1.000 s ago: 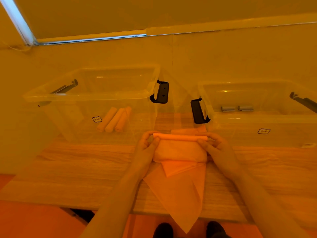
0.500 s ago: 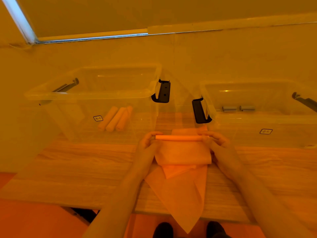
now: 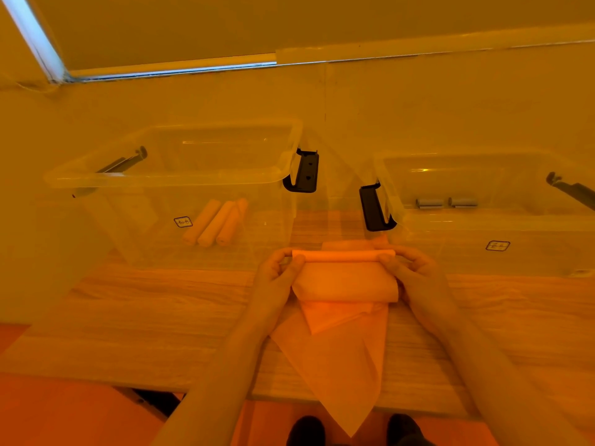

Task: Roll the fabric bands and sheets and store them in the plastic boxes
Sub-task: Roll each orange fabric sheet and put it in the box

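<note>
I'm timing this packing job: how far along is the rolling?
Done: three orange rolls lie in the left box, two grey rolls in the right box. In hand: both hands, left hand and right hand, roll the orange sheet. Left: most of it hangs unrolled.

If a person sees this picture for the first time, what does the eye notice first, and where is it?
First, the two hands at the centre: the left hand and right hand pinch the ends of an orange fabric sheet, rolled at its far edge, its tail hanging over the table edge. Behind, the left plastic box holds three rolls; the right box holds two grey ones.
</note>
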